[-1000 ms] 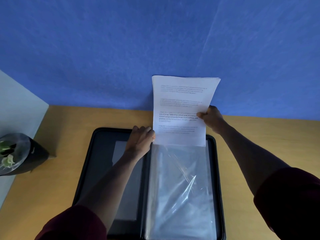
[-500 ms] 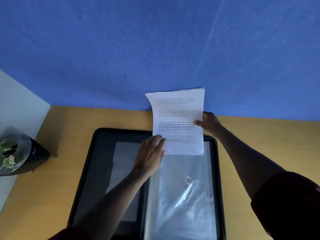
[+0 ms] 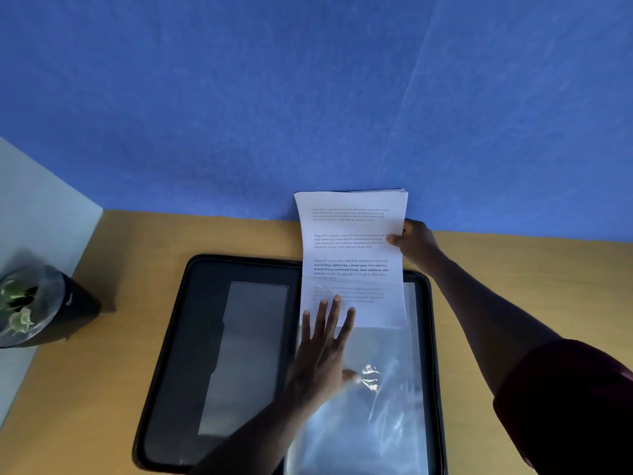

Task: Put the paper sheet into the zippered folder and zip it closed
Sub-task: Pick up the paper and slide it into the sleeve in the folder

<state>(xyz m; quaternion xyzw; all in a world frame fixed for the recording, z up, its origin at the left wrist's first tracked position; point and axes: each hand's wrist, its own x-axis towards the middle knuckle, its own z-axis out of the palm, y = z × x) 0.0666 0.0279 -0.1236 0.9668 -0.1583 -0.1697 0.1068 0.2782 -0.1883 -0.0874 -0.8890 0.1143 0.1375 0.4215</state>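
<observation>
A black zippered folder [image 3: 191, 354] lies open on the wooden desk, with a clear plastic sleeve [image 3: 387, 416] on its right half. The printed paper sheet [image 3: 352, 248] stands tilted above the sleeve's top; its lower part is slid under the clear plastic. My right hand [image 3: 416, 243] pinches the sheet's right edge near the far end of the folder. My left hand [image 3: 323, 351] lies flat with fingers spread on the sleeve, fingertips over the sheet's bottom left corner.
A dark pot with a small green plant [image 3: 30, 306] stands at the left desk edge. A blue wall [image 3: 308, 97] rises right behind the desk. A light panel [image 3: 37, 207] borders the left side.
The sheet has gone down into the sleeve, with my right hand following it. My left hand moved from the sleeve's top edge down onto the plastic and spread flat.
</observation>
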